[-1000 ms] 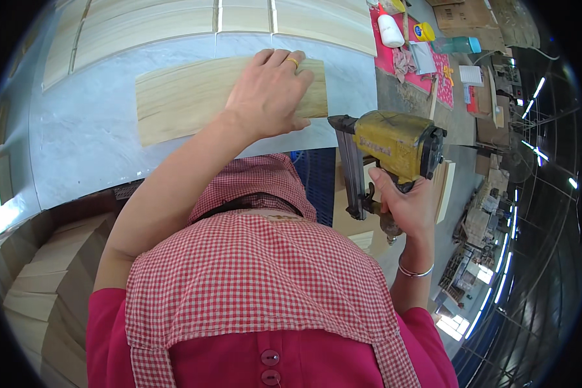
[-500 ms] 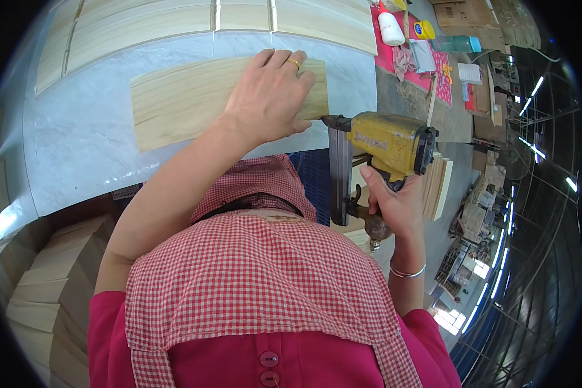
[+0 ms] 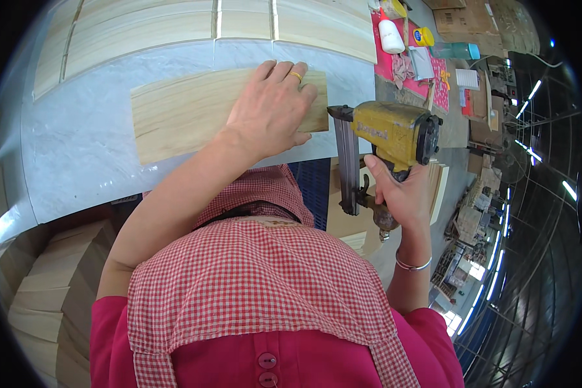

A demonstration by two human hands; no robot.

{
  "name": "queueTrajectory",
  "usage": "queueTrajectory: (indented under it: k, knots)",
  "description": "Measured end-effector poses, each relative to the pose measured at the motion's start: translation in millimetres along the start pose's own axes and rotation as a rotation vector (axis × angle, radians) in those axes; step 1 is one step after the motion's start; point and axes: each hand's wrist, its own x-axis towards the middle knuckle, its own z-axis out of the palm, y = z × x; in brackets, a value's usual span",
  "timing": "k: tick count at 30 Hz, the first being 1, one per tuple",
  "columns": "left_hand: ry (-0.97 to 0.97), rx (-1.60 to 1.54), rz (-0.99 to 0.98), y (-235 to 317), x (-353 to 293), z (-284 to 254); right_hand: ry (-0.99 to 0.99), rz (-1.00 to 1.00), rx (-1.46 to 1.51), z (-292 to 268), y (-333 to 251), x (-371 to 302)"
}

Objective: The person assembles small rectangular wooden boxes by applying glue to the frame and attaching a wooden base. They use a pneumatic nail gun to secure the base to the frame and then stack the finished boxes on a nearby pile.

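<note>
My left hand (image 3: 275,107) spans the right part of a thin, pale wooden board (image 3: 181,107). Its fingertips reach the far edge and its thumb sits by the near edge, holding the board down on the white marbled tabletop (image 3: 77,168). In my right hand (image 3: 404,194) is a yellow and black pneumatic nail gun (image 3: 391,132), gripped by its handle with the thumb alongside. The gun's dark nose points left, at the board's right end; whether they touch I cannot tell. Its grey magazine hangs toward me.
Several wide pale boards (image 3: 142,32) lie across the table's far side. On a pink cloth (image 3: 441,90) to the right are a white glue bottle (image 3: 390,35), a yellow jar (image 3: 423,37) and a teal bottle (image 3: 456,51). Stacked wood (image 3: 42,304) stands below left.
The nail gun's nose has shifted farther along the board's right end, away from me, and the magazine tilts more. My left hand stays on the board, which sits slightly lower in view.
</note>
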Motion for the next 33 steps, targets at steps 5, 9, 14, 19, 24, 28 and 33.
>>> queueTrajectory:
  k: [5, 9, 14, 19, 24, 28, 33]
  knots:
    - [-0.017, 0.001, -0.003, -0.3, 0.3, -1.5, -0.003, 0.047, -0.025, -0.6, -6.1, 7.2]
    - [-0.019, 0.008, -0.008, -0.1, 0.0, -1.1, -0.027, 0.080, -0.089, 1.7, -11.9, 11.4]
    - [-0.038, 0.003, -0.016, -0.1, 1.1, -2.4, -0.022, 0.071, -0.015, 6.1, -10.6, 9.7]
    - [-0.046, -0.005, -0.019, -0.2, 1.4, -4.3, 0.024, 0.086, 0.068, 15.4, -9.6, 2.1]
    - [-0.055, -0.016, -0.019, 0.0, 1.9, -6.0, -0.038, 0.101, 0.031, 6.3, -17.4, 9.9]
    - [-0.011, 0.001, -0.009, -0.5, 1.1, -4.4, -0.003, 0.077, -0.054, 0.6, -31.4, 20.2]
    - [-0.098, -0.012, -0.035, 0.5, 2.5, -10.8, -0.028, 0.018, -0.062, -4.8, -40.7, 44.5]
